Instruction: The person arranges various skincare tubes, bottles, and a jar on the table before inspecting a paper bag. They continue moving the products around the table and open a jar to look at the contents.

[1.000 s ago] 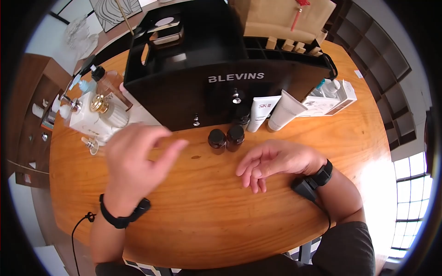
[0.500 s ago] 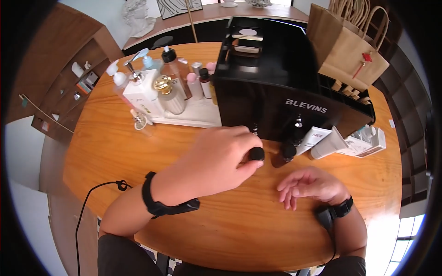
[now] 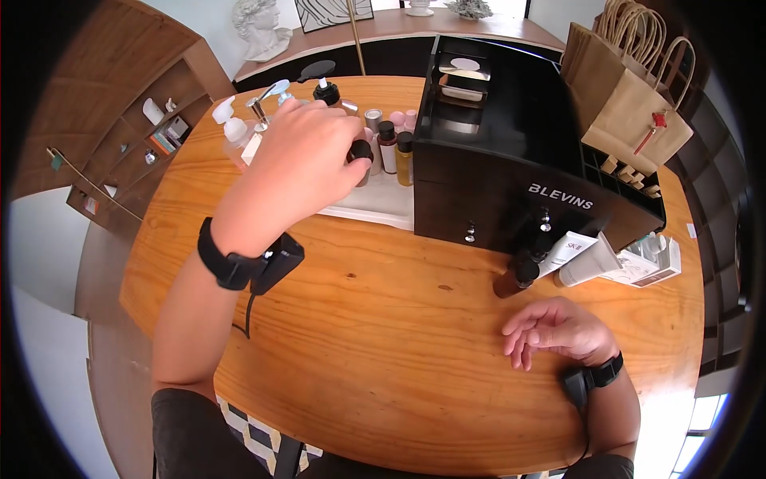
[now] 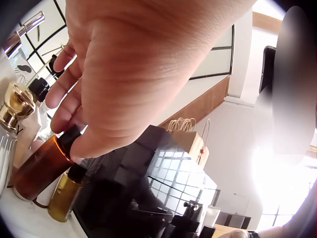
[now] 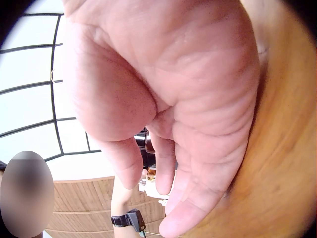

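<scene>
My left hand (image 3: 307,160) pinches a small amber bottle (image 4: 37,171) by its black cap, between thumb and fingers. In the left wrist view the bottle's base is at the white tray (image 3: 367,209), beside a yellow bottle (image 4: 65,196) with a black cap. The hand covers part of the bottles behind it in the head view. My right hand (image 3: 558,331) rests on the table with loosely curled fingers and nothing in them. Just beyond it stands a dark brown bottle (image 3: 511,281) with a black cap, in front of the black box.
The black box (image 3: 495,176) marked BLEVINS stands right of the tray. Two white tubes (image 3: 589,263) lean at its front, next to a white carton (image 3: 658,267). Pump bottles (image 3: 233,128) stand at the left, paper bags (image 3: 638,104) at the back right.
My left hand took one of two brown bottles in front of the box and carried it left and back to the tray. The right hand stayed on the table while the head view turned left.
</scene>
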A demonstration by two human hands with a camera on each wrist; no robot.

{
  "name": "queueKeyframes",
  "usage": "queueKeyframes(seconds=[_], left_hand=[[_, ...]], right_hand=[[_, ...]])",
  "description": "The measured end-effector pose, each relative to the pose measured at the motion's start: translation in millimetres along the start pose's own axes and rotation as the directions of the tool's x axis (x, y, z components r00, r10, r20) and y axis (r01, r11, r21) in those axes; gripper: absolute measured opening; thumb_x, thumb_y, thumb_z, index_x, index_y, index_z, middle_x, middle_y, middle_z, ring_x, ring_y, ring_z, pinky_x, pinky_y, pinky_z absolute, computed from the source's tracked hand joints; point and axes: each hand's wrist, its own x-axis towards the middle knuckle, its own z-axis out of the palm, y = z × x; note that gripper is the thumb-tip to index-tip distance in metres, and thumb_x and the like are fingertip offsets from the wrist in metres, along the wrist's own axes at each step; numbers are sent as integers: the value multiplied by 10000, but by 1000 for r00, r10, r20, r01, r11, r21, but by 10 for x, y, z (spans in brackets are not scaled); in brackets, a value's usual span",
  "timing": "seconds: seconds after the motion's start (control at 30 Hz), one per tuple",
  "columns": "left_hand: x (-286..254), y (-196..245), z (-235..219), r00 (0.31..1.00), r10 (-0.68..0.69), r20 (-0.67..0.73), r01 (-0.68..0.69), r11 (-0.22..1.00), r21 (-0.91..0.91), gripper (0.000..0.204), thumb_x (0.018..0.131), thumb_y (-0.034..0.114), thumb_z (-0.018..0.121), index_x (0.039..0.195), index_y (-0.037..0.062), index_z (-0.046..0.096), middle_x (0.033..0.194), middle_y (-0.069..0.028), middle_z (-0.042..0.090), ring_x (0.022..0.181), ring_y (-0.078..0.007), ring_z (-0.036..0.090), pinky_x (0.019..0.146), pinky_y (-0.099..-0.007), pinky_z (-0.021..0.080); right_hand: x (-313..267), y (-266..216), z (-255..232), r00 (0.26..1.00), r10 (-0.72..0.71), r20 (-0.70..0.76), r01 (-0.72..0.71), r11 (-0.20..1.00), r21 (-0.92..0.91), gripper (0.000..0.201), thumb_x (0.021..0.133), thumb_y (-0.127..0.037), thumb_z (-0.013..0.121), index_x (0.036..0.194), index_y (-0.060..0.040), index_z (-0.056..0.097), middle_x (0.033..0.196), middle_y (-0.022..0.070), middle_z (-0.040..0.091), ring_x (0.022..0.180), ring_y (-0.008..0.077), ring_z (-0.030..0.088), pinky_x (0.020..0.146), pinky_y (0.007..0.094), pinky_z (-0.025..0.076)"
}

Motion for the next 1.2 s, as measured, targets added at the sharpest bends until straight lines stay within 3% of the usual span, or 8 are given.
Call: queueKeyframes(seconds=[0.2,0.43,0.5,0.63,0.8,0.87,0.93,1.2], left_hand=[[86,-59,168,997,-42,64,30,984,174,194,839,219,811,942,55,803,938,-98,736,992,-289,646,922,-408,411],[84,-62,255,994,-56,97,33,974,224,210,815,227,845,918,50,802,951,-96,701,1021,-293,619,914,-418,412],[69,-86,320,1000,-10,12,6,972,234,204,808,228,849,905,56,795,952,-87,683,1015,-292,615,908,-417,410],[44,-53,319,999,-29,14,25,967,254,222,801,214,856,951,69,782,962,-78,676,1022,-286,615,912,-413,411],[2,-15,327,995,29,-95,-9,978,207,284,770,207,895,1006,123,760,1016,-52,702,1016,-257,630,927,-411,427],[-15,-38,378,993,47,-111,-23,978,209,299,759,204,899,999,109,747,993,-56,684,1021,-266,623,927,-412,422],[-5,-41,425,989,70,-130,-41,976,214,313,749,201,902,991,95,734,970,-61,665,1026,-275,615,927,-413,417],[-8,42,600,979,68,-193,-9,956,293,435,714,231,923,1056,63,714,969,-78,650,1033,-289,609,974,-449,419]], right_hand=[[-5,1,0,1000,-8,3,8,1000,6,337,1039,-117,708,1311,78,673,1151,225,766,959,325,785,802,406,631],[-13,-32,-16,999,42,32,-41,999,-2,336,1055,-86,679,1350,75,658,1174,184,763,976,271,771,840,360,619],[-14,-39,-9,999,41,30,-41,999,1,338,1054,-88,684,1349,74,659,1172,181,763,978,268,770,837,358,620],[-14,-48,0,999,43,28,-43,999,-2,336,1054,-97,695,1345,69,663,1166,169,763,983,258,769,826,350,621],[-7,-37,2,998,46,31,-46,999,8,329,1062,-113,694,1340,60,668,1159,154,762,981,248,767,821,345,620],[-9,-37,11,998,51,27,-52,999,13,325,1064,-116,693,1338,58,669,1155,150,762,979,245,766,820,343,619],[-5,-34,14,1000,29,5,-28,999,-30,302,1058,-106,686,1307,65,683,1139,205,767,964,304,784,787,380,635],[-1,-30,9,1000,16,22,-16,1000,-27,298,1066,-108,677,1315,57,679,1151,196,768,970,296,785,792,375,634]])
